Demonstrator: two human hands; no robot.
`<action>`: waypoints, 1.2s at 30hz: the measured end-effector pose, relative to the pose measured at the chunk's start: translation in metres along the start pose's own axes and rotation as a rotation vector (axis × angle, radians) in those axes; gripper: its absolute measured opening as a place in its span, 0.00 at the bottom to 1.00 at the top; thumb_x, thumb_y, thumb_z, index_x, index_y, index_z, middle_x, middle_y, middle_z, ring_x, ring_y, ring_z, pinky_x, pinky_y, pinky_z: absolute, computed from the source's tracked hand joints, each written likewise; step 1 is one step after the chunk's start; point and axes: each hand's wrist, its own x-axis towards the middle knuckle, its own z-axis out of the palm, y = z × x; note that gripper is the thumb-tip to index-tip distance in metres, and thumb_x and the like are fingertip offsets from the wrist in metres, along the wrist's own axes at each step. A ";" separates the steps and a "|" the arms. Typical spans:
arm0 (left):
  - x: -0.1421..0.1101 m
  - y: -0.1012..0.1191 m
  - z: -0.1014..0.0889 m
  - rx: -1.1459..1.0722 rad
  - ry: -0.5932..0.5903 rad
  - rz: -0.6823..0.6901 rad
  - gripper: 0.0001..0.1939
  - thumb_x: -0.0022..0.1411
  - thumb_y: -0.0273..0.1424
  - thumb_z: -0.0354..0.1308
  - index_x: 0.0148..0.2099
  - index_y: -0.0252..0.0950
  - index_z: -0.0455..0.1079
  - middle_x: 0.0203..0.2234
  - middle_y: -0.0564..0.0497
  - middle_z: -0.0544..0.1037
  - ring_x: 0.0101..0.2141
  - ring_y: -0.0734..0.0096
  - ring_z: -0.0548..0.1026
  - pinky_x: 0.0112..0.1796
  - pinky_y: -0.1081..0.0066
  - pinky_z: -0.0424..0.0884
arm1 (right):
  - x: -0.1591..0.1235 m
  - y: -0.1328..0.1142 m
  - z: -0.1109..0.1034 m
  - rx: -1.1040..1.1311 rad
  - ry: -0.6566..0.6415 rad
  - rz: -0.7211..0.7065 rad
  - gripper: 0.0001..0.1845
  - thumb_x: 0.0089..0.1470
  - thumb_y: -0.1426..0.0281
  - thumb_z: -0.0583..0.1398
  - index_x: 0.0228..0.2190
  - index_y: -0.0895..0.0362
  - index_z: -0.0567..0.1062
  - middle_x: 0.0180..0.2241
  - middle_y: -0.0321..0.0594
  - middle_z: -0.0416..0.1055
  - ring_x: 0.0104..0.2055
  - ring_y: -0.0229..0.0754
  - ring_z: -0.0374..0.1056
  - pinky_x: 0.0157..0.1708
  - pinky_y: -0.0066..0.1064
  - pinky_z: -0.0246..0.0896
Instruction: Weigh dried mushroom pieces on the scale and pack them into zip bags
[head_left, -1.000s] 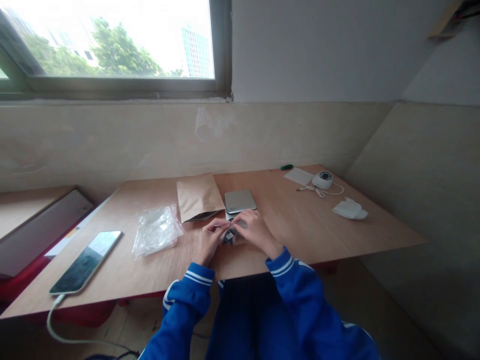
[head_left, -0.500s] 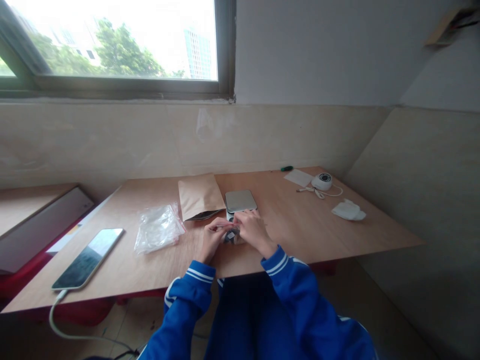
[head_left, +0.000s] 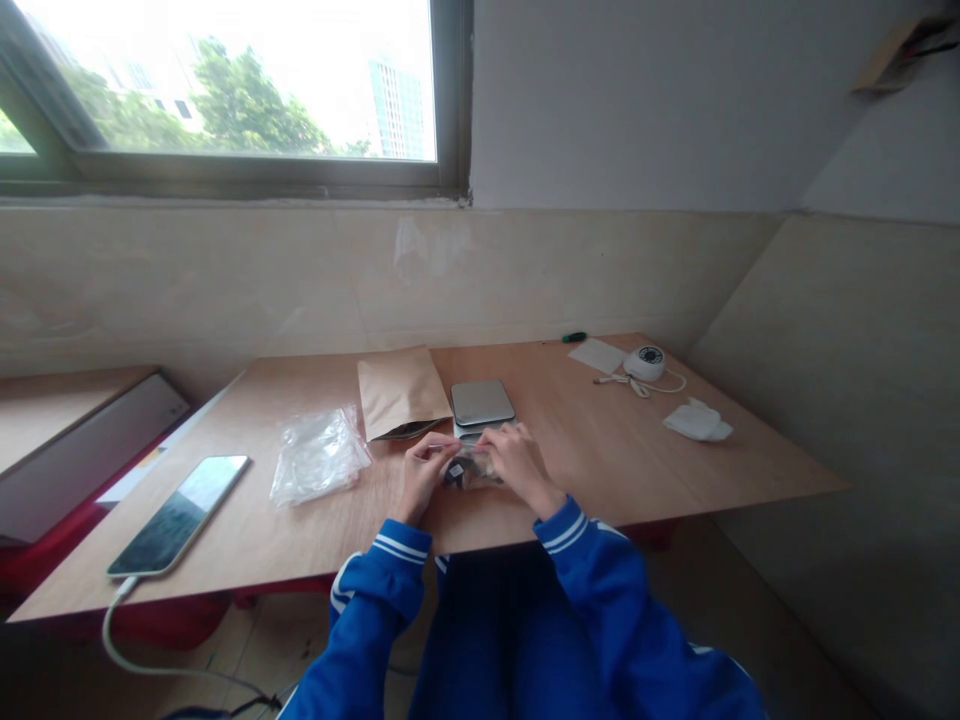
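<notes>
Both my hands meet over a small clear packet (head_left: 463,470) with dark contents, held just above the wooden table (head_left: 615,460) near its front edge. My left hand (head_left: 421,478) pinches the packet's left end with curled fingers. Its right end sits in my right hand (head_left: 519,462), fingers closed. Just behind the hands stands a small silver scale (head_left: 481,401). Left of the scale lies a brown paper pouch (head_left: 399,392), its open mouth toward me.
A crumpled clear plastic bag (head_left: 316,456) lies left of my hands. A phone (head_left: 180,513) on a white cable rests at the table's left front. At the far right are a white round device (head_left: 645,361) with a cord, a white card (head_left: 597,354) and a crumpled tissue (head_left: 697,420).
My hands have shifted slightly on the packet; the right hand has drawn a little to the right, showing more of the packet between them. Nothing else moved.
</notes>
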 end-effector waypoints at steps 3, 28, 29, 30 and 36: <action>0.000 0.003 0.001 -0.024 0.013 -0.029 0.10 0.50 0.36 0.65 0.31 0.34 0.75 0.28 0.50 0.77 0.32 0.70 0.73 0.36 0.72 0.68 | 0.000 -0.001 0.005 -0.010 0.037 -0.025 0.09 0.59 0.74 0.55 0.29 0.55 0.74 0.29 0.38 0.75 0.35 0.42 0.67 0.39 0.32 0.50; -0.002 0.006 -0.002 -0.009 0.117 -0.046 0.16 0.56 0.44 0.59 0.33 0.34 0.76 0.24 0.52 0.75 0.28 0.72 0.70 0.32 0.74 0.65 | -0.013 0.026 0.008 0.193 0.036 0.001 0.09 0.59 0.71 0.57 0.30 0.54 0.77 0.29 0.36 0.76 0.33 0.40 0.68 0.39 0.32 0.54; -0.002 0.007 -0.001 -0.009 0.099 -0.049 0.16 0.56 0.44 0.59 0.32 0.34 0.76 0.24 0.51 0.75 0.28 0.72 0.70 0.32 0.74 0.65 | -0.014 0.026 0.007 0.197 0.040 0.018 0.09 0.59 0.72 0.57 0.29 0.54 0.77 0.29 0.36 0.76 0.33 0.40 0.68 0.39 0.31 0.54; -0.002 0.008 -0.001 -0.012 0.080 -0.051 0.17 0.56 0.44 0.59 0.32 0.34 0.76 0.24 0.51 0.75 0.28 0.72 0.70 0.32 0.73 0.65 | -0.015 0.027 0.006 0.198 0.046 0.032 0.10 0.58 0.73 0.57 0.28 0.54 0.77 0.29 0.36 0.76 0.33 0.40 0.68 0.39 0.31 0.53; -0.003 0.008 0.001 -0.021 0.062 -0.070 0.18 0.54 0.45 0.59 0.32 0.33 0.76 0.23 0.51 0.75 0.27 0.72 0.70 0.30 0.74 0.65 | -0.018 0.022 0.004 0.161 0.071 0.095 0.12 0.58 0.74 0.56 0.25 0.54 0.75 0.27 0.34 0.76 0.30 0.39 0.66 0.38 0.30 0.51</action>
